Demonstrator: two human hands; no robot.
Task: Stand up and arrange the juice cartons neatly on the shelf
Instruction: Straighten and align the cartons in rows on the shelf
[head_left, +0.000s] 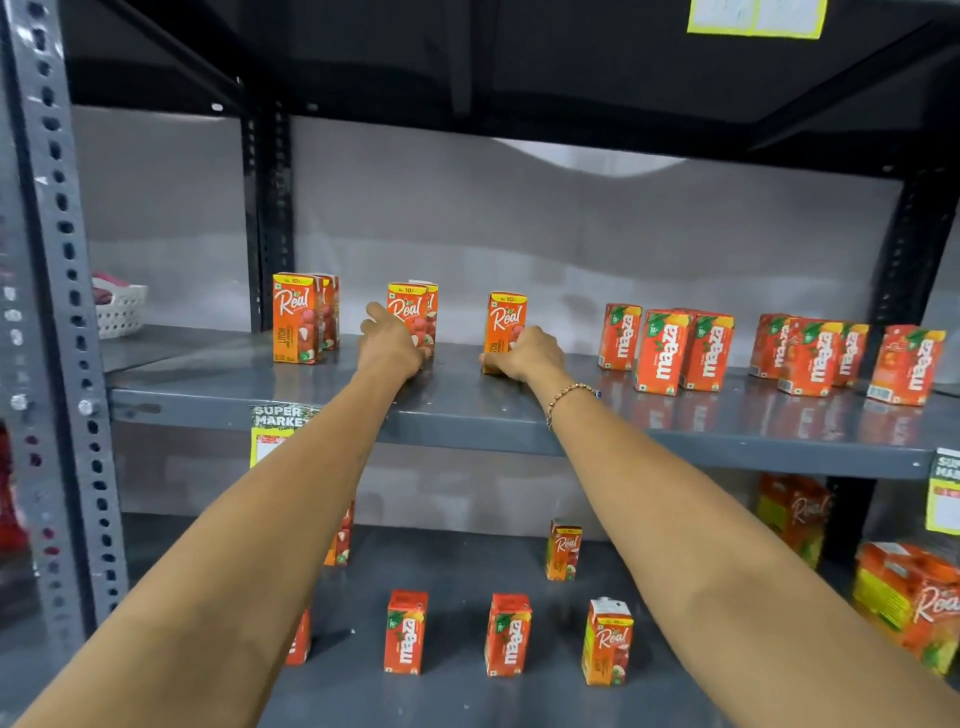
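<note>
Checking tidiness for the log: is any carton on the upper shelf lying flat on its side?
No, every carton on the upper shelf stands upright, including the Maaza cartons.

A single head-worn wide-angle camera faces the grey metal shelf (519, 426) squarely from close range, looking forward and slightly down (upright posts bow at the frame edges). Both forearms reach away from the lens toward the far middle tier; the lower tier lies near, below them.
</note>
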